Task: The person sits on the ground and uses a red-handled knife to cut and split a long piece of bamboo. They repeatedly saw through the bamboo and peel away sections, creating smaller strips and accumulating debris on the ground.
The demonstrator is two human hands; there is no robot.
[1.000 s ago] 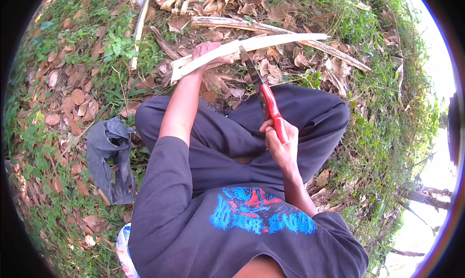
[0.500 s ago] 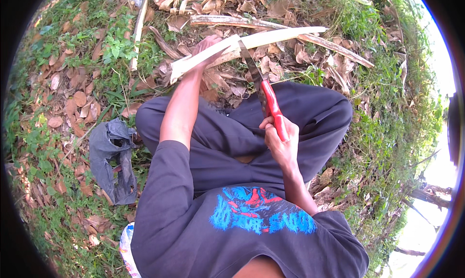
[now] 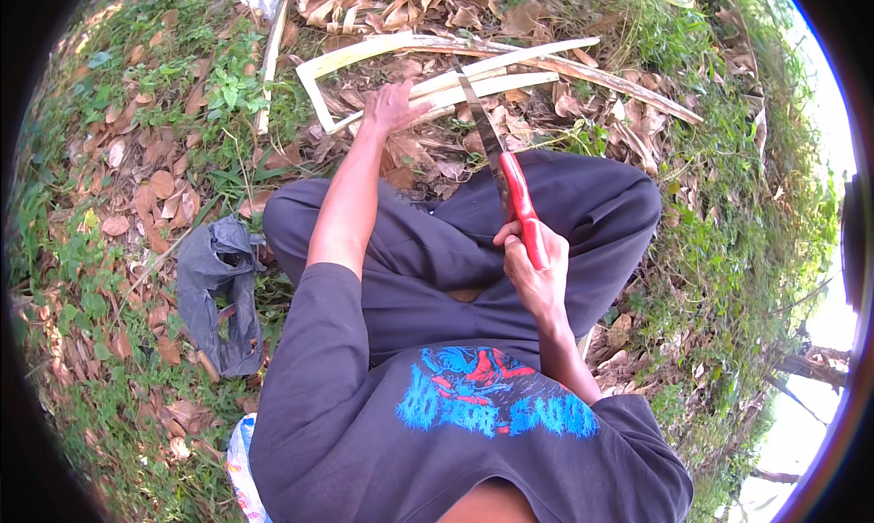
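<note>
My left hand [image 3: 391, 109] reaches forward, fingers stretched out and lying over the near end of a pale split-wood strip [image 3: 492, 63]. Just below this strip lies another pale strip [image 3: 510, 84]. Beyond my left hand, a pale piece with a sharp bend [image 3: 355, 53] rests on the leaves; its short arm angles back toward me. My right hand [image 3: 537, 264] is wrapped around the red handle of a long, narrow-bladed saw [image 3: 484, 122]. Its dark blade points away from me, and its tip crosses the pale strips. Teeth are too small to make out.
A longer rough stick [image 3: 628, 88] lies behind the strips, and another stick [image 3: 273, 59] is at the far left. A dark plastic bag [image 3: 221, 291] sits beside my left knee. Dry leaves [image 3: 428, 9] and grass surround my crossed legs.
My left hand has loosened from the raised strip and come lower over it. The bent pale piece now lies farther off to the left. The saw has shifted slightly right.
</note>
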